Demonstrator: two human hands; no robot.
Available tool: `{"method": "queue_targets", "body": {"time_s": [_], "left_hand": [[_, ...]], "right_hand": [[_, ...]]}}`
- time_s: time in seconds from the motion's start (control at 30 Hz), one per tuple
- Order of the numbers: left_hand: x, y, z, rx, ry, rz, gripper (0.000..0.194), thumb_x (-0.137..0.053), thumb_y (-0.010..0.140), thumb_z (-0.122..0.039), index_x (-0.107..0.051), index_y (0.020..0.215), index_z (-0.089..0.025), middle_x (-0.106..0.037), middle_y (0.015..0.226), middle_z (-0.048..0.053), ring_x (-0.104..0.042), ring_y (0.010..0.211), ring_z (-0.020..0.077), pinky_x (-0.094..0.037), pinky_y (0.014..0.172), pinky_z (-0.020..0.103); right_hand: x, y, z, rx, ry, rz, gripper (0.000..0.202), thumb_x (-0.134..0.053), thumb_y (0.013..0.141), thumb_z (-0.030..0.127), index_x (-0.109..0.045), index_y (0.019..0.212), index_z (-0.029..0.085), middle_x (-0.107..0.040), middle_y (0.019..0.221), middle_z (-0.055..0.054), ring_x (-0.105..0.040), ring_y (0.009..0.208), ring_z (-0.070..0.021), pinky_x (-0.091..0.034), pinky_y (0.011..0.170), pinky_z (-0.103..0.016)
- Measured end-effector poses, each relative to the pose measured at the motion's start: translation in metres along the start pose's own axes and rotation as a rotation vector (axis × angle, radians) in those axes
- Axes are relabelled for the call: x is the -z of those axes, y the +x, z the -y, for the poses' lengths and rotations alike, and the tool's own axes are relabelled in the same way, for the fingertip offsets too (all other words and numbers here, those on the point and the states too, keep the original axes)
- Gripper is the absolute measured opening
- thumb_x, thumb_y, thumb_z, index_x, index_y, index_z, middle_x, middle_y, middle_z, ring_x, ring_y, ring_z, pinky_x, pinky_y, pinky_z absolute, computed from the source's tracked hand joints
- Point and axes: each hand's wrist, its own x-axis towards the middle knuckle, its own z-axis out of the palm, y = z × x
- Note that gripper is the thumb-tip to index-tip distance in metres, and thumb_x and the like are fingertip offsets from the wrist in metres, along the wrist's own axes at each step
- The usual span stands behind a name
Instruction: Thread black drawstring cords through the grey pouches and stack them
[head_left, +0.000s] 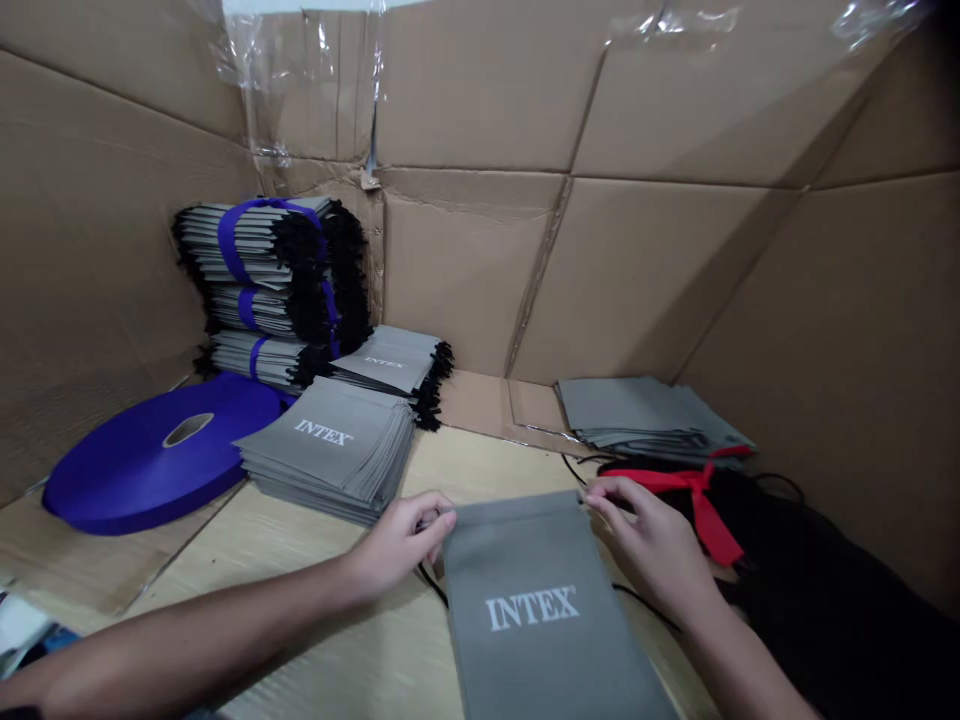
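Note:
A grey bag (536,560) with white INTEX lettering lies flat on the pale table at the front, its top edge away from me. My left hand (411,537) is closed at the bag's top left corner, thumb against fingers. At the top right corner, my right hand (637,530) pinches something small at the bag's edge; the fingertips hide most of it. Black cord shows beside the bag on both sides, below my left hand and near my right wrist.
A stack of INTEX bags (326,440) sits left of centre, with a smaller stack (394,358) behind. Strapped bundles (262,245) stand back left by a blue ribbon roll (142,455). Grey pieces (637,410) and black cords (817,590) with red ribbon lie right. Cardboard walls (465,270) surround the table.

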Motion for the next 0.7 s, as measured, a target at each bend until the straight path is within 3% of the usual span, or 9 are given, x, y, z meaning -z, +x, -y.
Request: {"method": "queue_targets", "body": {"time_s": [0.1,0.2,0.3,0.43,0.6,0.7], "left_hand": [[-0.001,0.000,-0.002,0.030,-0.062,-0.045,0.031,-0.045,0.086,-0.044,-0.050,0.072,-0.017,-0.043,0.049,-0.007,-0.039,0.047,0.0088,-0.028,0.050,0.020],[-0.003,-0.001,-0.003,0.035,-0.088,-0.022,0.030,-0.047,0.086,-0.043,-0.049,0.071,-0.016,-0.041,0.049,-0.007,-0.037,0.047,0.0086,-0.027,0.049,0.020],[-0.004,-0.002,-0.001,0.034,-0.115,-0.009,0.030,-0.047,0.086,-0.044,-0.049,0.073,-0.017,-0.037,0.050,-0.008,-0.033,0.047,0.0081,-0.025,0.048,0.020],[-0.002,-0.001,0.005,0.046,-0.147,-0.045,0.032,-0.044,0.087,-0.046,-0.045,0.073,-0.018,-0.032,0.051,-0.009,-0.028,0.047,0.0078,-0.022,0.047,0.021],[0.002,0.001,0.005,0.019,-0.103,-0.056,0.035,-0.046,0.085,-0.050,-0.047,0.073,-0.017,-0.033,0.054,-0.008,-0.030,0.051,0.0081,-0.023,0.049,0.021],[0.000,0.001,0.003,0.010,-0.095,-0.031,0.038,-0.047,0.083,-0.054,-0.048,0.074,-0.016,-0.033,0.054,-0.008,-0.031,0.050,0.0079,-0.023,0.049,0.021]], "right_hand": [[0.003,-0.001,0.005,0.194,-0.173,-0.118,0.020,-0.044,0.087,0.036,-0.056,0.081,0.022,-0.066,0.084,-0.004,-0.062,0.079,-0.0195,-0.044,0.068,-0.028],[0.007,-0.001,0.006,0.374,-0.282,-0.159,0.021,-0.042,0.089,0.030,-0.058,0.081,0.019,-0.066,0.083,-0.006,-0.062,0.080,-0.0199,-0.044,0.073,-0.029],[0.011,-0.002,0.004,0.404,-0.389,-0.266,0.022,-0.045,0.087,0.028,-0.062,0.076,0.019,-0.067,0.079,-0.005,-0.062,0.074,-0.0181,-0.043,0.067,-0.027],[0.017,-0.005,-0.004,0.287,-0.394,-0.346,0.028,-0.046,0.086,0.034,-0.064,0.069,0.020,-0.069,0.074,-0.003,-0.063,0.068,-0.0170,-0.041,0.059,-0.025],[0.015,0.001,-0.003,-0.190,-0.152,-0.131,0.043,-0.035,0.085,0.052,-0.066,0.077,0.024,-0.071,0.086,-0.006,-0.064,0.082,-0.0263,-0.044,0.065,-0.032],[0.004,0.006,0.006,-0.317,0.219,0.020,0.044,-0.042,0.079,0.060,-0.066,0.076,0.022,-0.070,0.086,-0.006,-0.063,0.086,-0.0270,-0.046,0.074,-0.034]]}}
